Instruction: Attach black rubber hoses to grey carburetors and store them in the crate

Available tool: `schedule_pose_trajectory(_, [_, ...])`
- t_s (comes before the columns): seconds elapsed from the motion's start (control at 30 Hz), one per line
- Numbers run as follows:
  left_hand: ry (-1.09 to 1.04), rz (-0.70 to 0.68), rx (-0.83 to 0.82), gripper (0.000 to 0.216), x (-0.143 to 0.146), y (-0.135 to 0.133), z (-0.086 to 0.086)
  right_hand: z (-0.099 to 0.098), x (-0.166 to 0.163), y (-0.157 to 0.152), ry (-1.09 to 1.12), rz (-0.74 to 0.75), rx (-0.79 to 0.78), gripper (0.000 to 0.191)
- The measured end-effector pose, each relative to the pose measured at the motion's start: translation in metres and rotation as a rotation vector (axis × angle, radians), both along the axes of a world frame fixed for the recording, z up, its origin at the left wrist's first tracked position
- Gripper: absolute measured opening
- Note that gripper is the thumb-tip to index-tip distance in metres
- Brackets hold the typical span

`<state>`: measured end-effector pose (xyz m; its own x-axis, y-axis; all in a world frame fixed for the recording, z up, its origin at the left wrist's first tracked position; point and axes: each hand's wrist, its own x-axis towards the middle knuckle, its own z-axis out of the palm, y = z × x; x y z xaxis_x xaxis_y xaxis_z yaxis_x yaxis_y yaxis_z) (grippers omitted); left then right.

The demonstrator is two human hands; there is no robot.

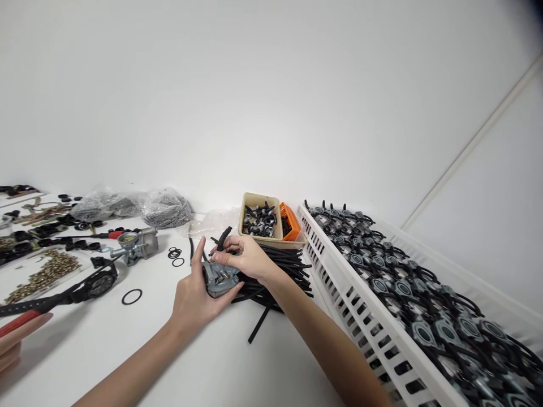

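A grey metal carburetor [220, 279] rests in my left hand [190, 299], with the fingers and thumb around its body. My right hand [244, 257] is closed at its top, pinching a black angled cap fitting [223, 239] between thumb and fingers. Whether this fitting is fully seated on the carburetor cannot be made out, because the fingers cover the joint. Just behind and below my right hand lies a pile of black rubber hoses [284, 268]; one loose hose [258, 325] points toward me.
On the right, a white crate [339, 288] holds rows of carburetors. Behind the hoses stand a cream tray [243, 217] of small fittings and an orange basket [292, 220]. Leftward lie O-rings [132, 296], another carburetor [138, 246], a watch [102, 283], brass parts [46, 274] and another person's hand [17, 347].
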<state>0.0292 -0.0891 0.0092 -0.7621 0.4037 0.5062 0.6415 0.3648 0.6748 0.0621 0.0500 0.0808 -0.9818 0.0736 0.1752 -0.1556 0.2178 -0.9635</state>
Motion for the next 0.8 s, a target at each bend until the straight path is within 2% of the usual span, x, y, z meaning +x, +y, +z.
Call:
schedule_pose_trajectory(0.17, [-0.055, 0.002, 0.026, 0.109, 0.0, -0.001, 0.005, -0.006, -0.005, 0.008, -0.026, 0.134, -0.105, 0.047])
schedule_pose_trajectory(0.3, [-0.085, -0.007, 0.022, 0.107, 0.002, -0.002, 0.005, -0.008, -0.007, 0.008, 0.006, 0.007, -0.025, 0.044])
schedule_pose_trajectory(0.47, [-0.095, -0.037, 0.007, 0.109, 0.002, -0.005, 0.003, -0.004, -0.004, 0.001, 0.064, -0.08, 0.071, 0.041])
schedule_pose_trajectory(0.57, [-0.095, 0.017, -0.011, 0.108, 0.0, -0.005, 0.004, -0.002, -0.002, -0.004, 0.099, -0.07, 0.109, 0.037])
schedule_pose_trajectory(0.67, [-0.113, 0.036, -0.026, 0.111, -0.003, -0.006, 0.005, -0.001, -0.002, -0.005, 0.114, -0.037, 0.073, 0.033])
schedule_pose_trajectory(0.73, [-0.146, -0.019, 0.022, 0.114, -0.007, -0.007, 0.006, -0.001, -0.003, -0.003, 0.131, -0.01, 0.024, 0.033])
schedule_pose_trajectory(0.8, [-0.193, -0.146, 0.147, 0.109, -0.011, -0.007, 0.005, 0.001, -0.003, 0.002, 0.148, 0.028, -0.056, 0.036])
